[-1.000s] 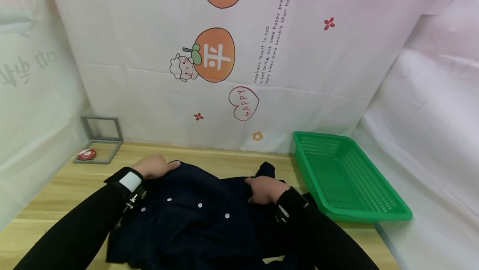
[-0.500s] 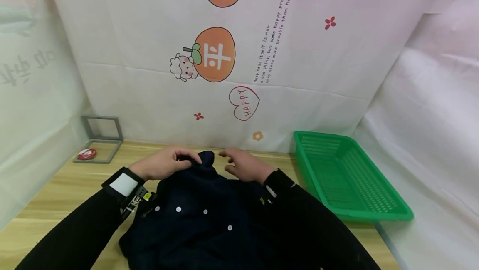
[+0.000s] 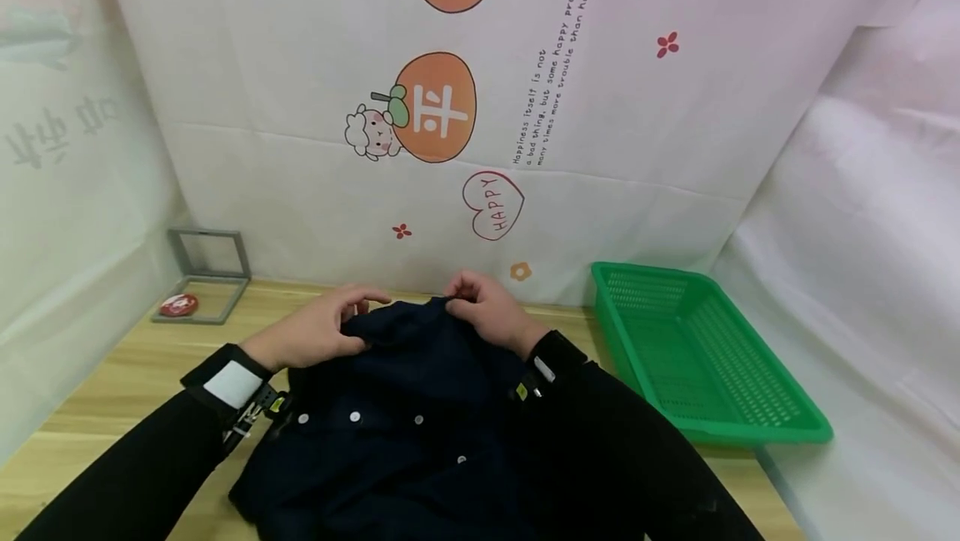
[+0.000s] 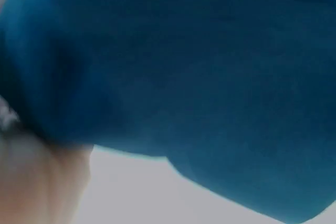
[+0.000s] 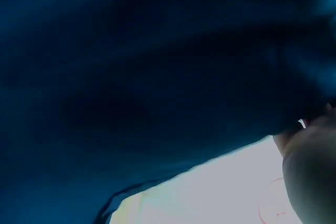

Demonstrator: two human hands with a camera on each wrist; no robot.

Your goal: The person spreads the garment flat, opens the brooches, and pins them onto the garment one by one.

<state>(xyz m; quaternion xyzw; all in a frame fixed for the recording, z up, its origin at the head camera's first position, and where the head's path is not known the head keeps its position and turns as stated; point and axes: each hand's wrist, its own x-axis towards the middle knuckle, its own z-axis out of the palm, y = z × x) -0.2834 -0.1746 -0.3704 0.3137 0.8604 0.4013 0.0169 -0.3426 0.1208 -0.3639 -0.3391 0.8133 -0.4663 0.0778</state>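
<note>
A dark navy shirt (image 3: 390, 391) with several white buttons is bunched up over the table, its upper edge raised towards the back. Curled at the upper left of that edge, my left hand (image 3: 318, 328) holds the cloth, with the thumb low and the fingers above. My right hand (image 3: 491, 312) pinches the top edge a little to the right, between thumb and fingers. In the left wrist view the shirt (image 4: 184, 77) fills most of the picture, with part of the hand at lower left. Dark cloth also covers much of the right wrist view and hides some of the fingers.
On the right stands a green plastic basket (image 3: 633, 349) with perforated walls. A grey hinged frame (image 3: 236, 303) stands open at the back left, with a round red badge (image 3: 178, 305) on it. White printed sheets (image 3: 585, 224) wall the wooden table (image 3: 97, 408) at the back and sides.
Both hands have come closer together at the shirt's top edge. My right hand moved left, left the cloth, and now pinches the edge. The shirt's upper edge is higher.
</note>
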